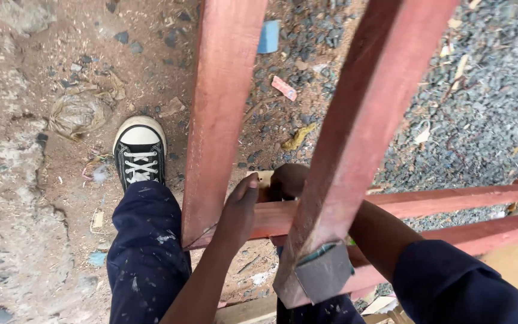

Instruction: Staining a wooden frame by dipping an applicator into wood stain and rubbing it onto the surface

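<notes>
L hand (pixel 239 207) & R hand (pixel 287 180) on red wood frame (pixel 355 138).

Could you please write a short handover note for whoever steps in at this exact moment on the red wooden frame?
Left hand: pressed against the inner edge of the left red leg, fingers curled, beside a small pale wood block.
Right hand: mostly hidden behind the right red leg; whether it holds anything cannot be told.
Frame: upturned, legs pointing toward the camera, red rails running right over dirt and gravel. A grey pad sits on the right leg's end.
Done: frame painted red. Left: cannot tell from this view.
</notes>
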